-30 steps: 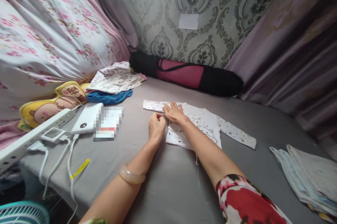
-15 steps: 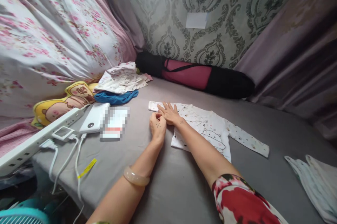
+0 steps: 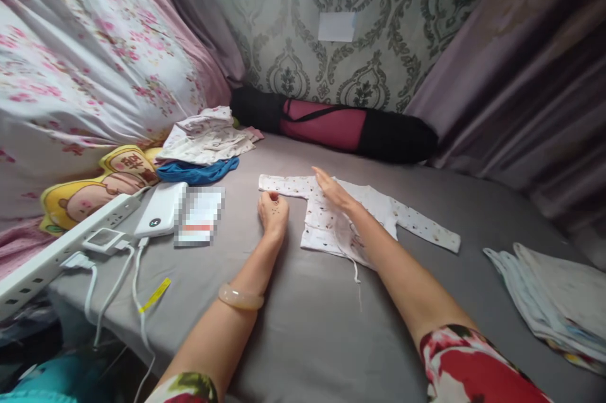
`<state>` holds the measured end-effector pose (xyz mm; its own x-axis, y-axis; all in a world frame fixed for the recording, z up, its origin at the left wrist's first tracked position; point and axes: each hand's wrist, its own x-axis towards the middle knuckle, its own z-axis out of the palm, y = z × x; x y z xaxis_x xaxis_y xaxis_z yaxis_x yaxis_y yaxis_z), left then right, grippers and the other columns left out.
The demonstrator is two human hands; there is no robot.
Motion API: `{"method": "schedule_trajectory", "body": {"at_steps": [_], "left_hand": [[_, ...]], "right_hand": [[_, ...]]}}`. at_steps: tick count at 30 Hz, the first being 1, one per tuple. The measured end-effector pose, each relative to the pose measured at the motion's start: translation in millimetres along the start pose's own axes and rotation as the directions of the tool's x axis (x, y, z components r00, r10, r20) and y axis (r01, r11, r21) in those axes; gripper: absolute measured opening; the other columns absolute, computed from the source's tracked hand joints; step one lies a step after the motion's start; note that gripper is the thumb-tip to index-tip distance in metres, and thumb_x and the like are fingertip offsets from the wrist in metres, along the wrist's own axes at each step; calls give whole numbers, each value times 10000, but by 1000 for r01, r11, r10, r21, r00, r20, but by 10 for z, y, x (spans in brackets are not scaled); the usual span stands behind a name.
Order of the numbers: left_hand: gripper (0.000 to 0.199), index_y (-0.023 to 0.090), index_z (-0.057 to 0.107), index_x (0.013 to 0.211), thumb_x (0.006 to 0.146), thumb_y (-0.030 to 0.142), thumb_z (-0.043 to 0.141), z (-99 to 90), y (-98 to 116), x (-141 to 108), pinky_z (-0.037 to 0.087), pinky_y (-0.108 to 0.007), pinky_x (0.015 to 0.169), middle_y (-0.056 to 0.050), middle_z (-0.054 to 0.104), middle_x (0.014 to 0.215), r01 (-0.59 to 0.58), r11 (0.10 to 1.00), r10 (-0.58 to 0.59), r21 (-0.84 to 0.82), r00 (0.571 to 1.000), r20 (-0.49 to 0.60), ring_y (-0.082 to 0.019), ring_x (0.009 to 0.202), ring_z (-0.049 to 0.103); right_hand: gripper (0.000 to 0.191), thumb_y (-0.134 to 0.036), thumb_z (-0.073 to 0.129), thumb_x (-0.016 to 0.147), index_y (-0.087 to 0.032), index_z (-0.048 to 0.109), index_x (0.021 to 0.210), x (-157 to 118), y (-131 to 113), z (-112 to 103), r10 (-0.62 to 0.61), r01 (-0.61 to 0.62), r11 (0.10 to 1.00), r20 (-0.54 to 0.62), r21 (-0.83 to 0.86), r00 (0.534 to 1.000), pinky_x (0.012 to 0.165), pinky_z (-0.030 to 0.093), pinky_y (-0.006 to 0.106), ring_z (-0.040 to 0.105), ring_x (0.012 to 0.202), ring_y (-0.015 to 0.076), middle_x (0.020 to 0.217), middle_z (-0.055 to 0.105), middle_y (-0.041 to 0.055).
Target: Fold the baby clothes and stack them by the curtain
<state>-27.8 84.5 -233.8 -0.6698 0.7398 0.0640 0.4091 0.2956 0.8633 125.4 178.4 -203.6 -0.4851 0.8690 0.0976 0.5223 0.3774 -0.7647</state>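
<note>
A small white baby shirt [image 3: 319, 226] with tiny coloured prints lies spread on the grey sheet, sleeves stretched out to both sides. A thin white tie string [image 3: 356, 270] hangs past its lower edge. My left hand [image 3: 274, 213] is closed, with thumb and fingers pinched at the lower edge of the left sleeve's cuff. My right hand [image 3: 334, 193] is tilted on its edge over the upper chest, fingers straight and together, holding nothing. Its forearm hides part of the shirt's front and the printed drawing there.
Left stand a power strip [image 3: 71, 245] with cables, a white power bank [image 3: 161, 210] and a blurred flat item [image 3: 201, 216]. Behind them are a clothes pile [image 3: 203, 134] and a yellow cushion [image 3: 80, 198]. A long black-and-red bag [image 3: 326, 125] lies along the wall; folded clothes [image 3: 558, 302] lie right.
My right hand has left the left sleeve and moved right, onto the shirt's chest. The tie string now shows below the shirt. My left hand remains at the cuff. The view has shifted slightly.
</note>
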Motion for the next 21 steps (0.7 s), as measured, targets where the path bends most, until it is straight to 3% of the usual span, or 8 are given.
{"method": "schedule_trajectory", "body": {"at_steps": [3,7,10,12,17,21], "left_hand": [[238,161,576,1019,806,217,485,-36,62,-64,424,-347,924,-114,626,1030,-65,986,52,152,995,87,-251,1038,565],[242,178,658,879,840,347,490,-86,104,-212,407,-378,921,-140,622,1021,-218,896,100,386,948,303,-304,1061,544],[343,182,694,828,849,453,484,-148,111,-300,407,-386,897,-147,631,1046,-350,805,105,479,879,465,-326,1073,538],[392,184,711,834,851,500,480,-200,130,-325,407,-386,881,-150,640,1057,-415,752,101,511,840,534,-336,1090,533],[380,181,721,779,813,515,543,-290,208,-344,414,-344,806,-126,679,866,-511,707,82,488,745,662,-303,980,583],[270,171,689,720,774,413,583,-289,233,-401,407,-283,730,-71,664,727,-501,749,95,434,728,678,-232,834,605]], "right_hand": [[574,-462,346,962,-186,408,1461,-522,141,-291,47,-50,996,-42,-76,998,1192,167,393,251,1447,194,1553,335,75],[489,-315,441,906,-179,511,1370,-1189,331,-602,135,-171,970,-206,-171,969,1068,386,350,419,1355,204,1465,471,95],[383,-279,447,894,-172,611,1223,-1596,466,-798,246,-342,918,-385,-203,889,925,463,307,616,1113,199,1211,669,102],[305,-289,444,898,-185,663,1084,-1827,522,-888,342,-471,853,-440,-227,831,820,472,291,666,927,193,1012,727,82],[285,-371,459,898,-198,663,799,-2196,442,-870,529,-635,703,-361,-321,768,630,392,258,631,727,184,794,707,53],[282,-437,483,892,-221,645,808,-2283,248,-711,599,-675,628,-313,-387,737,597,339,258,627,745,196,804,700,51]]}}
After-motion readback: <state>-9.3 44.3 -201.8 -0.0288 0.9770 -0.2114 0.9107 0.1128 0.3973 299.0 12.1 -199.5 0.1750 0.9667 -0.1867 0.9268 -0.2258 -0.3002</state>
